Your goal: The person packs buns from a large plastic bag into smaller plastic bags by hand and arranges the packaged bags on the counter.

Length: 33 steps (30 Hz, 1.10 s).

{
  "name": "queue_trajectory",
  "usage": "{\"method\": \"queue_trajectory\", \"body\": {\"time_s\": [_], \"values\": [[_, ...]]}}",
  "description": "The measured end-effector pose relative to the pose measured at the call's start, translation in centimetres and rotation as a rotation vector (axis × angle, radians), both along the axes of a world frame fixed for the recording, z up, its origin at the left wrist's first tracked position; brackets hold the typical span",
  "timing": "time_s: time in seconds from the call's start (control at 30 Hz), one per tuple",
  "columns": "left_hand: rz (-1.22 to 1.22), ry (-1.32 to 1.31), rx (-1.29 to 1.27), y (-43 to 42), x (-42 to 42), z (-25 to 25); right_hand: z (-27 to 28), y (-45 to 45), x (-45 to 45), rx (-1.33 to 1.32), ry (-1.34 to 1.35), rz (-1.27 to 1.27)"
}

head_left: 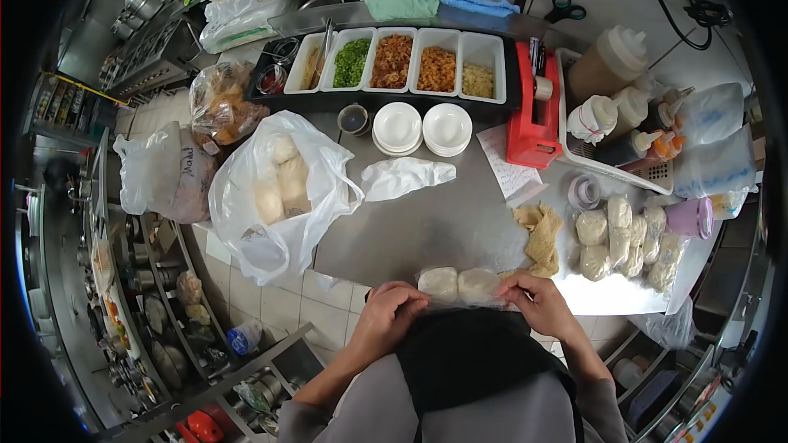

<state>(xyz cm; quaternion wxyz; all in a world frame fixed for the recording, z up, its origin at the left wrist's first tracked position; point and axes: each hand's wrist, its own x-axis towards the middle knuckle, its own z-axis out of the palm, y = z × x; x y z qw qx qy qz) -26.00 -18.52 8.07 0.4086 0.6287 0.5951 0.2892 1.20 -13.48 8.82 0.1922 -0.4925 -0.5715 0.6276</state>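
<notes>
At the table's near edge, a clear plastic-wrapped pack of two pale rounded portions (pixel 457 285) lies between my hands, close to the black apron. My left hand (pixel 392 309) pinches the plastic at its left end. The right end is pinched between the fingers of my right hand (pixel 533 299). Whether the portions are noodles or dough I cannot tell. Similar wrapped portions (pixel 620 234) lie grouped on the table's right side. A tan cloth (pixel 538 238) rests just beyond my right hand. On the left, an open white plastic bag (pixel 246 189) holds more pale wrapped portions.
Food tubs (pixel 394 61) line the back, with two stacks of white bowls (pixel 423 127) and a cup of dark liquid (pixel 354 120) before them. A red tape dispenser (pixel 533 119) stands beside a white basket (pixel 574 148) of squeeze bottles. Crumpled white paper (pixel 406 179) lies mid-table.
</notes>
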Motion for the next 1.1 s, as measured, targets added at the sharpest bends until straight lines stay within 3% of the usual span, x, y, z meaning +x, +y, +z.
{"method": "queue_trajectory", "body": {"time_s": [0.07, 0.17, 0.37, 0.5, 0.6, 0.7, 0.8, 0.87, 0.93, 1.1], "values": [[0.124, -0.166, -0.318, 0.2, 0.4, 1.4, 0.7, 0.1, -0.3, -0.028, -0.029, 0.017], [0.079, -0.185, -0.378, 0.2, -0.1, 1.0, 1.3, 0.2, -0.2, 0.087, -0.067, 0.12], [-0.209, 0.068, 0.061, 0.1, -0.1, 0.0, 1.3, -0.1, -0.7, 0.227, -0.22, 0.111], [-0.116, 0.116, 0.036, 0.0, -0.1, -0.3, 0.7, -0.2, -0.9, 0.223, -0.178, 0.004], [-0.058, 0.096, -0.075, -0.1, 0.1, -0.2, -1.2, -0.2, -0.3, 0.049, -0.155, 0.024], [-0.012, -0.012, -0.23, -0.2, 0.6, -0.5, -2.0, -0.2, -0.1, -0.328, -0.117, -0.042], [0.006, -0.051, -0.316, 0.0, 0.8, -1.0, -1.8, 0.9, 1.1, -0.054, -0.288, 0.009], [0.009, -0.049, -0.295, -0.1, 0.8, -1.5, -0.6, 4.0, 1.7, 0.346, -0.481, -0.141], [-0.024, -0.037, -0.303, 0.2, 0.8, -1.8, 0.3, 8.5, 1.4, 0.757, -0.424, -0.321], [-0.06, -0.002, -0.276, 0.6, 0.7, -1.8, -1.7, 16.9, 0.0, 1.07, -0.95, -0.444]]}}
